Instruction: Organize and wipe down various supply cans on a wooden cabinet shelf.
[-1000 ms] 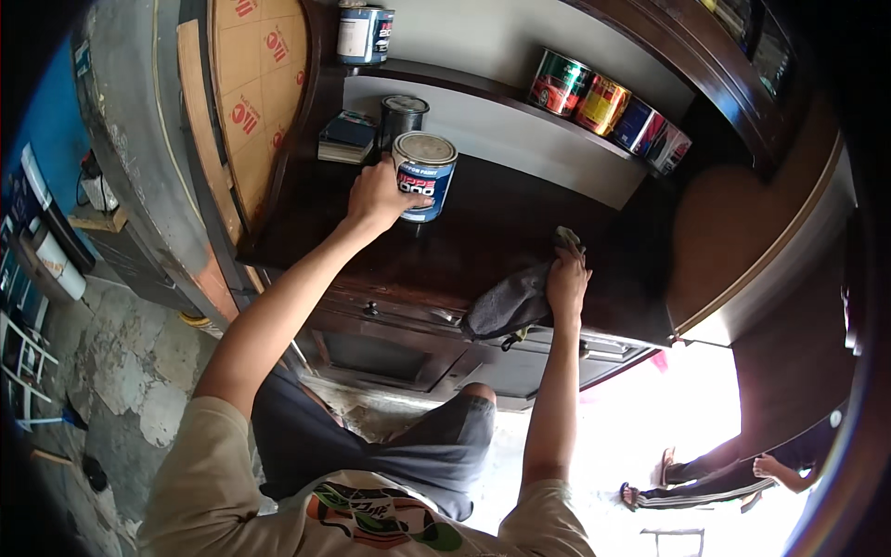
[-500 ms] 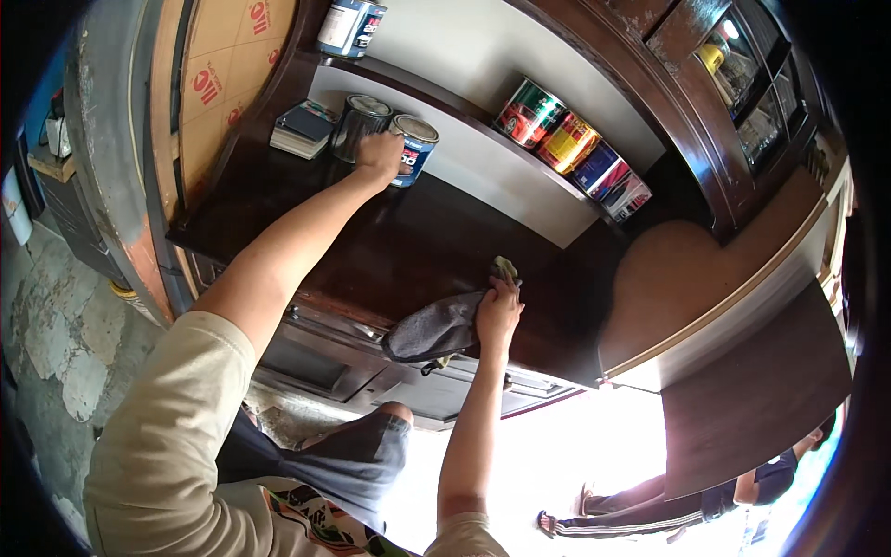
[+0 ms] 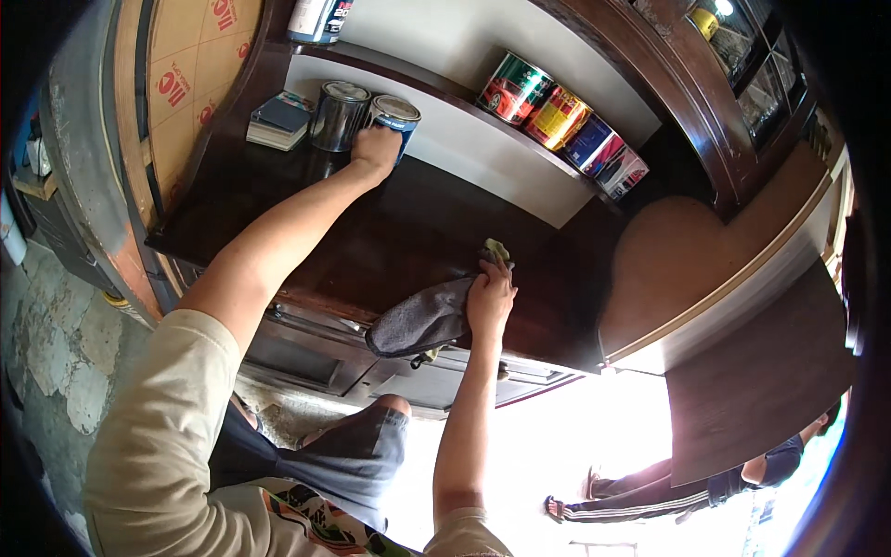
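Note:
My left hand reaches far forward with its fingers curled against the front of a blue paint can with a silver lid; the fingertips are hidden behind the hand. Just left of that can stands a bare metal can. My right hand is closed on a grey cloth near the front edge of the dark wooden counter. The cloth hangs out to the left of the hand, and a yellowish-green bunched end sticks out past the fingers.
A small stack of books lies left of the cans. On the shelf above stand several coloured cans and a white-and-blue can. A brown panel juts out at right. Beyond it, a person is partly visible.
The whole view has shifted, so the cabinet and cans sit higher and further left. My left hand has moved slightly right across the blue can's front. My right hand still grips the cloth.

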Demonstrator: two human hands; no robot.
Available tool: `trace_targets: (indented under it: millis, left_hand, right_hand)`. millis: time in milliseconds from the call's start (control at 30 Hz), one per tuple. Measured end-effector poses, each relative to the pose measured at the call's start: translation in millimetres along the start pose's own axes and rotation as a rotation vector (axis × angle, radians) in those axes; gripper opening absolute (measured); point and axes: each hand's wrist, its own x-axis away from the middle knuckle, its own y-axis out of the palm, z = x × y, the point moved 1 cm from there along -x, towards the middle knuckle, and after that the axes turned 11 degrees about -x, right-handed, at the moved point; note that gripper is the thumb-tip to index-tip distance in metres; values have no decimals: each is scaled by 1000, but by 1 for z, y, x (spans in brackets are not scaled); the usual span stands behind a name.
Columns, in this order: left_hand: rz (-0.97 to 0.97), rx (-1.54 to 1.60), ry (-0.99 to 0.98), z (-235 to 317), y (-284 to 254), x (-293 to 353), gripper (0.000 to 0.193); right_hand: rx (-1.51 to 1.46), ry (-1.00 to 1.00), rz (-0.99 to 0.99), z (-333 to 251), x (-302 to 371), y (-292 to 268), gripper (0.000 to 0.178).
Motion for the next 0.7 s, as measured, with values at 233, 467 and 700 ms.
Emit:
trace_targets:
  millis: [233,467,700]
  left_hand:
    - [511,91,354,73,-78,-19,28]
    - [392,524,-62,91,-117,-144,94]
    - [420,928,102,137,-49,-204,138]
  right_hand:
    - [28,38,-25,-12,-5,-4,34]
    - [-1,-1,80,-7,0,0,34]
    - [3,-35,85,-3,0,1,31]
